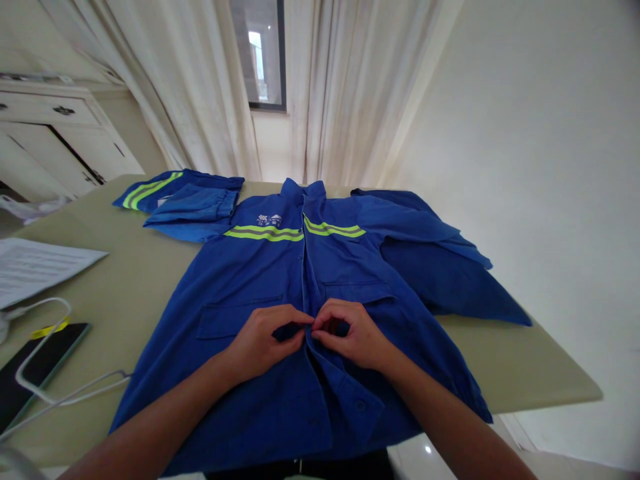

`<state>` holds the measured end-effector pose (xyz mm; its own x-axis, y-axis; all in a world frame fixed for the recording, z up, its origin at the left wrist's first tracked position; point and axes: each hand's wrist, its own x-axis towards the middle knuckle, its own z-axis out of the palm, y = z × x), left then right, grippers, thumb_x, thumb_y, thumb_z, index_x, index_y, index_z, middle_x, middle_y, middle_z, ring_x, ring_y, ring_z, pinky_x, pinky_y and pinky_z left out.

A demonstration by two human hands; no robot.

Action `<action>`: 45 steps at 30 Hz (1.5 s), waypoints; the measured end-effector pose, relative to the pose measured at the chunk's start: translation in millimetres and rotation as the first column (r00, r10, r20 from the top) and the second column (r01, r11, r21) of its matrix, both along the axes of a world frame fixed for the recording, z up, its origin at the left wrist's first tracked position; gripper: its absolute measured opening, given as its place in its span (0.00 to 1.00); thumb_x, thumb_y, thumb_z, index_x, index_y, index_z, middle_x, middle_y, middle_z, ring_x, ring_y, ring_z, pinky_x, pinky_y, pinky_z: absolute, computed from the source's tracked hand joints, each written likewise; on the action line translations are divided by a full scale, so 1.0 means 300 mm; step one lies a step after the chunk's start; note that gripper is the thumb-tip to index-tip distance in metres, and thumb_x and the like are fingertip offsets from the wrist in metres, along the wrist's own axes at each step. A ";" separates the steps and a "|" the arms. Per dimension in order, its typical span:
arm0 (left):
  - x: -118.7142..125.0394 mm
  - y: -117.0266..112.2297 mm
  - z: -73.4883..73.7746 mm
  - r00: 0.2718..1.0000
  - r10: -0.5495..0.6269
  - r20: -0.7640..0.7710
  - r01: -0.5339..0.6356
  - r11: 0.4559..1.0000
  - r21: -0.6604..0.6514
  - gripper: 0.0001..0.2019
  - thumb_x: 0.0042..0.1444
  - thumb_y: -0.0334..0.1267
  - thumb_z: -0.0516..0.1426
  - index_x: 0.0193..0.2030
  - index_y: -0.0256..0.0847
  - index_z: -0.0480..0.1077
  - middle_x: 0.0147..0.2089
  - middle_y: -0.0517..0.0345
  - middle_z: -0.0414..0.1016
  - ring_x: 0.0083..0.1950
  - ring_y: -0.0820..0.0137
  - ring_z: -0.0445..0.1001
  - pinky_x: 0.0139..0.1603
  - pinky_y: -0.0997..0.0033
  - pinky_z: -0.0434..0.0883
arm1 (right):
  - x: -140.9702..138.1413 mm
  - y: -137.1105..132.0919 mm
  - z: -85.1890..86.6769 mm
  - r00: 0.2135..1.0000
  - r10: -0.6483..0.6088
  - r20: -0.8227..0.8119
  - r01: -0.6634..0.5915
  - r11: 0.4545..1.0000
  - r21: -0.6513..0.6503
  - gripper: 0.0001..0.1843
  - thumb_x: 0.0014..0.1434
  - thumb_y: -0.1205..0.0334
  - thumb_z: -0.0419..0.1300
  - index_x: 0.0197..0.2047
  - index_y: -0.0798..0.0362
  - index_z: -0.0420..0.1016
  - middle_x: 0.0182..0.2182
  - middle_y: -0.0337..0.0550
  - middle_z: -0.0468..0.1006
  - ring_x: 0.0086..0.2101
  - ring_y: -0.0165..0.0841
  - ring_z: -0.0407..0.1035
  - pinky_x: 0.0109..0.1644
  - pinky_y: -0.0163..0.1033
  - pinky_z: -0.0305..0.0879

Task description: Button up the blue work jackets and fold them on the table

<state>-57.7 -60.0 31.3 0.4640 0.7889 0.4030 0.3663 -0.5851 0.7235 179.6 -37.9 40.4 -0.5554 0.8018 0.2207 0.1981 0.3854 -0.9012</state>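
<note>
A blue work jacket (260, 273) with yellow-green reflective stripes lies flat, front up, on a beige table (125, 287), collar toward the window. My left hand (263, 343) pinches the left edge of the front placket at mid-height. My right hand (350, 333) pinches the right edge, its fingertips touching those of the left hand. Both hands are closed on the fabric at the centre seam. Below them the placket lies open, with a button showing. The jacket's right sleeve (440, 267) spreads toward the table's right edge.
A folded blue garment (185, 203) with the same stripes lies at the back left. At the left are a sheet of paper (35, 267), a dark phone (35, 370) and a white cable (45, 387). White curtains, a window and a cabinet stand behind the table.
</note>
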 end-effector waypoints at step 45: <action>0.040 -0.008 0.055 0.954 0.281 0.106 -0.166 0.788 -0.593 0.20 0.56 0.49 0.67 0.51 0.39 0.77 0.36 0.56 0.83 0.38 0.66 0.82 0.40 0.68 0.75 | -0.024 -0.012 -0.005 0.994 -0.084 0.066 0.084 0.996 0.001 0.10 0.56 0.69 0.71 0.41 0.51 0.80 0.35 0.36 0.82 0.32 0.29 0.73 0.37 0.33 0.65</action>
